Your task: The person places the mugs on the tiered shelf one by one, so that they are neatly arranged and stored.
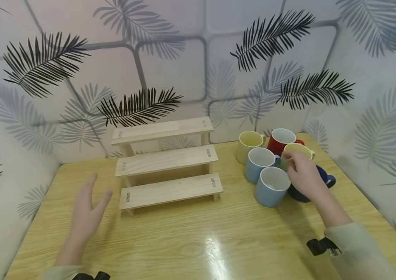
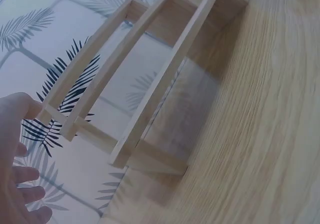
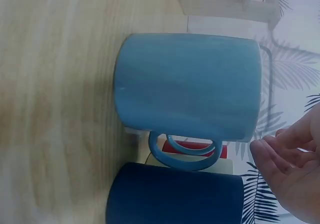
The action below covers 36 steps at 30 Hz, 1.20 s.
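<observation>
My right hand [image 1: 304, 173] hovers over a cluster of mugs, with loosely bent fingers and nothing held. Closest to it are the front light blue mug [image 1: 271, 188] and a navy mug [image 1: 297, 193], partly hidden by the hand. In the right wrist view, the fingertips sit just off the rim of the light blue mug [image 3: 190, 84], above its handle. Behind stand another light blue mug [image 1: 259, 167], a pale yellow mug [image 1: 245, 149], a red mug [image 1: 276, 142] and a second yellow mug [image 1: 304, 149]. My left hand [image 1: 86, 212], thumb and fingers spread, is left of a wooden three-step shelf [image 1: 171, 191], holding nothing.
The shelf's upper boards [image 1: 166, 160] rise toward the patterned wall [image 1: 184, 74] behind the table. Wood-grain tabletop [image 1: 170, 241] stretches in front of the shelf and mugs. Another patterned wall [image 1: 387, 128] borders the table's right side.
</observation>
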Available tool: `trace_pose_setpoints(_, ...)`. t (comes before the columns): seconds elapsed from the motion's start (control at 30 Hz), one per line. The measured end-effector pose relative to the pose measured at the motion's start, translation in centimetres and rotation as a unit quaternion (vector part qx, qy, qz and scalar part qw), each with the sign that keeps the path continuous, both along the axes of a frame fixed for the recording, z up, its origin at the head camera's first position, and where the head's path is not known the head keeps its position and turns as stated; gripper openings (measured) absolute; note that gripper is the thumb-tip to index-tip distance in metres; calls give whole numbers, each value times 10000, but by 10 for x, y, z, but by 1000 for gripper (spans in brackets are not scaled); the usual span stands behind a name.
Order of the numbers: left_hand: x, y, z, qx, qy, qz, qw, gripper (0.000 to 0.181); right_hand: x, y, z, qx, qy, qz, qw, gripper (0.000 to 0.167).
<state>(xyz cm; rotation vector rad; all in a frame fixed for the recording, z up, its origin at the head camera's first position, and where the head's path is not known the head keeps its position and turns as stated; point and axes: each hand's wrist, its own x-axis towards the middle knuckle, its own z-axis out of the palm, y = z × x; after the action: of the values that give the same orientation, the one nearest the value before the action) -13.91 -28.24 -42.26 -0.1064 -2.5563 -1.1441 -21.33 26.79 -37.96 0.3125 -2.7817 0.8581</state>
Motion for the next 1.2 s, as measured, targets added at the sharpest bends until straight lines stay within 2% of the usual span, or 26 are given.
trace_pose_setpoints(0.2,5,10,-6,871,-464,7,9951,67,10,3,-6,252,-196,78,9995,35)
trace_pose_setpoints(0.43,7,17,-17,1601,-831,121,9835,68,14,5,-21,599,274,295,9974,38)
trace_pose_setpoints(0.6,7,21,-24,1856,-959,146,9778,66,15,6,-30,909,308,601,9936,48)
trace_pose_setpoints(0.8,8,25,-33,2224,-1162,285,9676,68,16,4,-34,990,489,835,9904,43)
trace_pose_setpoints(0.97,7,30,-42,2478,-1256,472,9595,69,18,5,-34,1040,362,847,9903,45)
trace_pose_setpoints(1.2,8,35,-53,2528,-1235,385,9588,68,18,8,-33,999,359,944,9899,45)
